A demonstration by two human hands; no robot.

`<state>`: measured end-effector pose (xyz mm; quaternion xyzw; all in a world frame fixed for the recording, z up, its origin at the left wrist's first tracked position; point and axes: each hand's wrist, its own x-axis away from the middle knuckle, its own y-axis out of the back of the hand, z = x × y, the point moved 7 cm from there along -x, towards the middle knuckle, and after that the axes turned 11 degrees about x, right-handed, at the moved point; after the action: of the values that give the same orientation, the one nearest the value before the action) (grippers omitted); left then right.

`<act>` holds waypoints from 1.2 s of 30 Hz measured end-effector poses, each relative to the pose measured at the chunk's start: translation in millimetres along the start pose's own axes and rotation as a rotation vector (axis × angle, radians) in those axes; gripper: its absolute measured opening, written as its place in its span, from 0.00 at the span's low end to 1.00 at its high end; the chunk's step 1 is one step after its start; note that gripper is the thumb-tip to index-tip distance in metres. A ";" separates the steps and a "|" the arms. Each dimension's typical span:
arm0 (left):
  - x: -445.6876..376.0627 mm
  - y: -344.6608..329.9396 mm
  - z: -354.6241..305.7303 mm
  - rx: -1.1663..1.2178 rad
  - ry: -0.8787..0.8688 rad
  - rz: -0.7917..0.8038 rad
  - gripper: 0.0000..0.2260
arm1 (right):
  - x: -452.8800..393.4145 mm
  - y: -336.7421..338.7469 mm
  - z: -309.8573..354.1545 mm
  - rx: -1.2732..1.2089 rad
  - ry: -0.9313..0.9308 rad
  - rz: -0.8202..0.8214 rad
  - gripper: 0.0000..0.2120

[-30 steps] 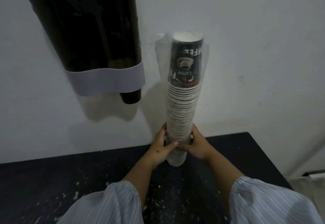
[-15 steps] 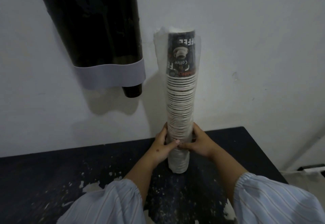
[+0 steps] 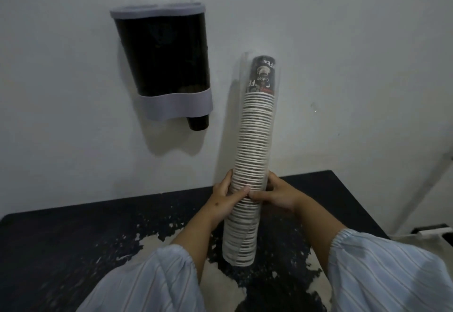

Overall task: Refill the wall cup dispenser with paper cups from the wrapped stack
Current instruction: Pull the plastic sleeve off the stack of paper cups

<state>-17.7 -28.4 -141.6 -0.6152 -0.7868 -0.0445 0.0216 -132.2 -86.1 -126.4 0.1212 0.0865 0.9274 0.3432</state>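
Wrapped stack of paper cups [image 3: 253,155] stands upright on the dark table [image 3: 73,243], cups upside down, clear plastic sleeve on, top cup printed with coffee art. Left hand [image 3: 226,197] and right hand [image 3: 275,194] both wrap around the stack's lower-middle part, thumbs touching at the front. Base of stack rests on the table's worn, paint-chipped patch. Wall dispenser [image 3: 166,66] hangs on the white wall up and left of the stack, one dark cup [image 3: 198,123] poking out its bottom. Striped sleeves [image 3: 152,284] nearest the camera.
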 end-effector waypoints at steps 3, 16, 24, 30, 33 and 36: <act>19.5 -1.5 -17.6 -0.031 -0.015 0.028 0.34 | 16.5 -5.9 12.4 -0.004 -0.003 0.022 0.28; 71.5 4.2 -53.3 -0.131 0.039 0.059 0.36 | 66.5 -19.5 44.4 0.005 -0.077 0.008 0.26; 83.6 1.6 -73.0 -0.190 0.072 0.128 0.24 | 82.8 -13.6 50.6 0.032 -0.115 -0.036 0.28; 95.0 4.5 -97.8 -0.060 -0.005 0.069 0.08 | 90.7 -7.5 63.3 0.027 -0.046 -0.091 0.23; 99.8 2.7 -103.4 -0.008 -0.026 0.032 0.09 | 98.4 -3.8 75.5 0.117 0.029 -0.088 0.12; 100.7 1.9 -109.0 0.059 -0.062 -0.005 0.11 | 98.4 -3.2 72.9 0.093 -0.021 -0.052 0.12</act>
<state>-42.5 58.8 -24.1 -0.6136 -0.7895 -0.0023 0.0151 -181.8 -13.3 -41.3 0.1442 0.1291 0.9118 0.3621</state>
